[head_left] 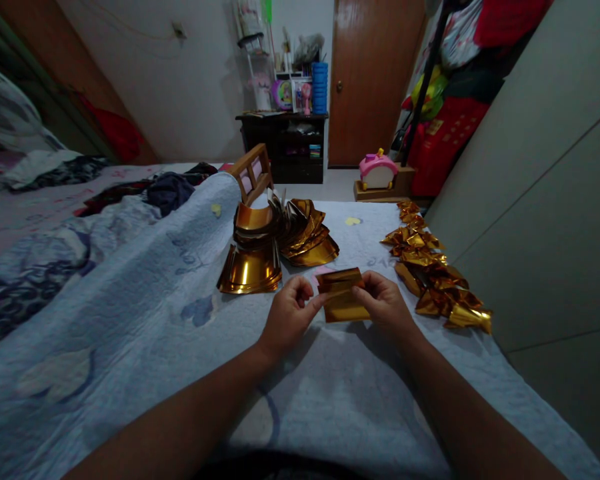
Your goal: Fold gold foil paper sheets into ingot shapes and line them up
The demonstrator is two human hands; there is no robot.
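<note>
Between my two hands is a sheet of shiny gold foil paper (pixel 345 308), held above the bed cover with a band across its upper part that looks folded. My left hand (pixel 294 308) pinches its left edge between thumb and fingers. On the opposite edge, my right hand (pixel 383 300) grips it with the thumb on top. Beyond my left hand stand stacks of gold foil sheets (pixel 250 268), curved and fanned out. A row of folded gold foil pieces (pixel 433 273) runs along the right edge of the bed.
A pale blue quilted cover (pixel 180 373) spreads under everything. Clothes (pixel 167 193) lie at the left. A small wooden rack (pixel 253 173) stands behind the stacks. Past the far edge are a dark cabinet (pixel 283 150) and a pink toy (pixel 378 170); a pale panel (pixel 545 200) borders the right.
</note>
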